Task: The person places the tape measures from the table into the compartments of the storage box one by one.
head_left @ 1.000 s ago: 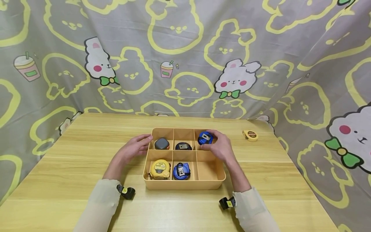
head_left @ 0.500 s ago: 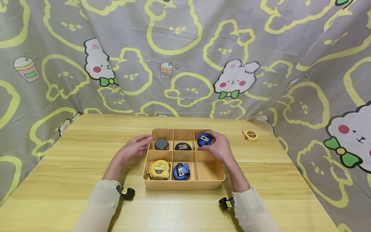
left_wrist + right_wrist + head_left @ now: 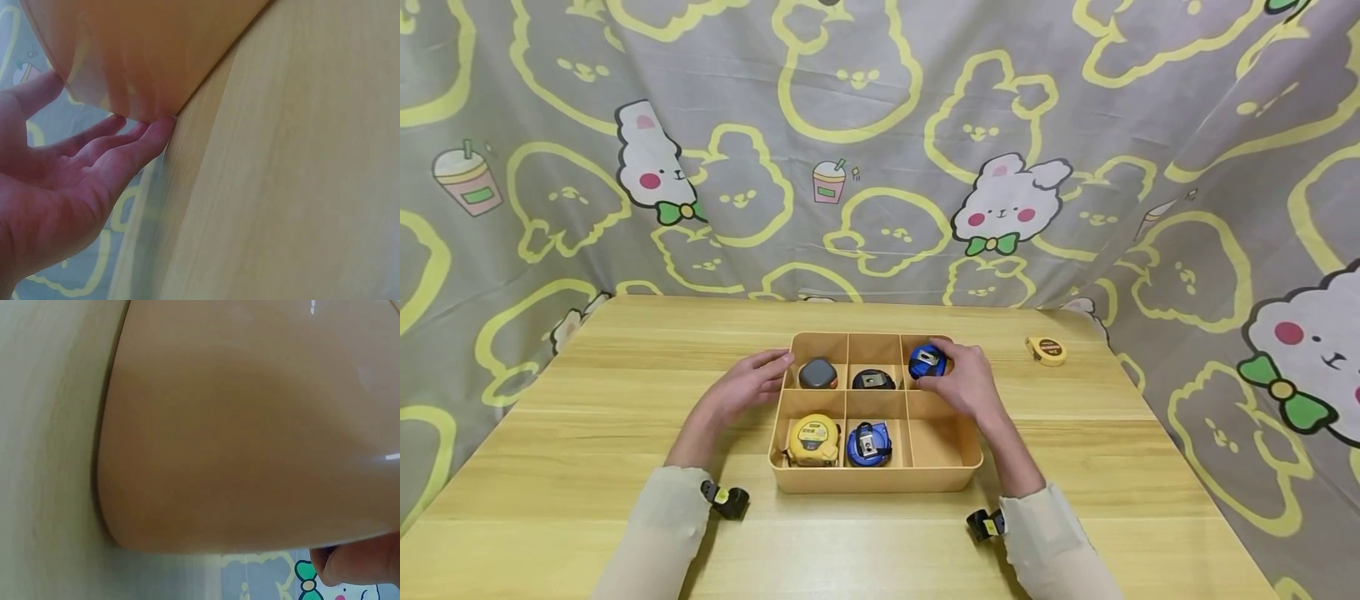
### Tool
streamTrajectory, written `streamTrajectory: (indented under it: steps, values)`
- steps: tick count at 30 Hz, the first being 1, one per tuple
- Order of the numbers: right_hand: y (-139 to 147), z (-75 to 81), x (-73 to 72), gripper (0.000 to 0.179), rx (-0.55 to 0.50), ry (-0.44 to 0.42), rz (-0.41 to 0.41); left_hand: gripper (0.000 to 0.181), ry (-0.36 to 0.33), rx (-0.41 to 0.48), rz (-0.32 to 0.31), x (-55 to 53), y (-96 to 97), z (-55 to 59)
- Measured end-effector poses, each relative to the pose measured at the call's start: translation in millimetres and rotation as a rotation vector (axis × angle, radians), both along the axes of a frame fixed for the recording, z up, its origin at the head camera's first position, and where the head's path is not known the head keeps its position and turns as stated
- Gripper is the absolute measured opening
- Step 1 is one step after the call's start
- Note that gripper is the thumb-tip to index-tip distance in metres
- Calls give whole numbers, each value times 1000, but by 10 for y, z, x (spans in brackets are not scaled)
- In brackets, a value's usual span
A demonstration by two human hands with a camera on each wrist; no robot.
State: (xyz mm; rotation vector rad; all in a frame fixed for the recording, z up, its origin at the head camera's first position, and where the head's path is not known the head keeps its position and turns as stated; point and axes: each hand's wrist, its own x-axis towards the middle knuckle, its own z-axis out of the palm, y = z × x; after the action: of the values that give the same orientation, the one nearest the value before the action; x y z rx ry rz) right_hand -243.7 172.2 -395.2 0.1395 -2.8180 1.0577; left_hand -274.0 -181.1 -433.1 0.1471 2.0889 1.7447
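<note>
My right hand (image 3: 967, 385) holds a blue tape measure (image 3: 927, 362), fingers behind it and thumb in front, in the back right compartment of an orange-tan divided box (image 3: 880, 481). Against the box's left wall rests my left hand (image 3: 747, 387); its fingertips touch the wall (image 3: 144, 56) in the left wrist view, thumb near the rim. Within the box are a dark grey rounded tape measure (image 3: 817, 374) at back left, a dark one with a metal clip (image 3: 873, 380) at back middle, a yellow tape measure (image 3: 814, 440) at front left and another blue tape measure (image 3: 869, 444) at front middle.
A small yellow tape measure (image 3: 1047, 351) lies on the wooden table (image 3: 850, 550) to the right, beyond the box. A patterned grey curtain (image 3: 880, 150) closes off the back and sides. The front right compartment (image 3: 942, 442) holds no tape measure.
My right hand has brought the blue tape measure slightly down and left in the back right compartment. My left hand stays at the box's left side.
</note>
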Motion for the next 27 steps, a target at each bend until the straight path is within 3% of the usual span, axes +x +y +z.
streamTrajectory:
  steps: [10, 27]
  values:
    - [1, 13, 7, 67, -18, -39, 22, 82, -2, -1, 3, -1, -2, -9]
    - [11, 5, 1, 61, 0, -7, 57, 79, -1, 8, 11, -3, -3, -17]
